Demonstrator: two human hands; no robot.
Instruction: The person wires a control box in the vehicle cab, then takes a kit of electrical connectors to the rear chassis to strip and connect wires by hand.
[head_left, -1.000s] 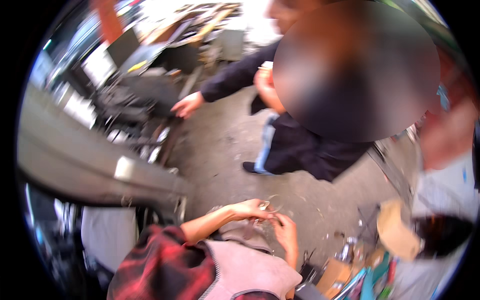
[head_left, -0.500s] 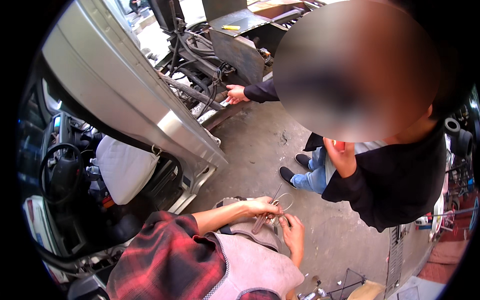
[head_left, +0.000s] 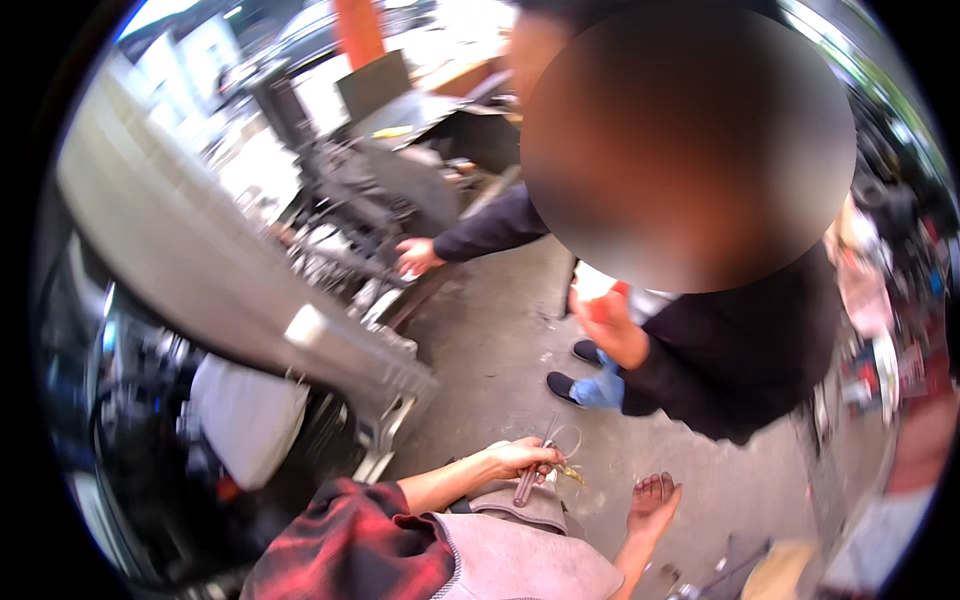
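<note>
My left hand grips a screwdriver with a translucent handle, along with a thin clear loop and small yellowish pieces, at my apron. My right hand is apart from it over the floor, fingers spread and loosely curved, nothing in it. In front of me stands a person in a dark jacket and jeans; their left hand holds a small red item, while their right hand reaches toward hoses and metal parts of the vehicle.
An open vehicle door runs along my left, with a seat beside it. Metal plates lie behind the hoses. The concrete floor separates me from the person. Blurred clutter lines the right; cardboard lies low right.
My right hand has left my left hand and moved rightward, opening. My left hand still grips the screwdriver. The person has turned toward me, one arm still stretched out. The view has shifted.
</note>
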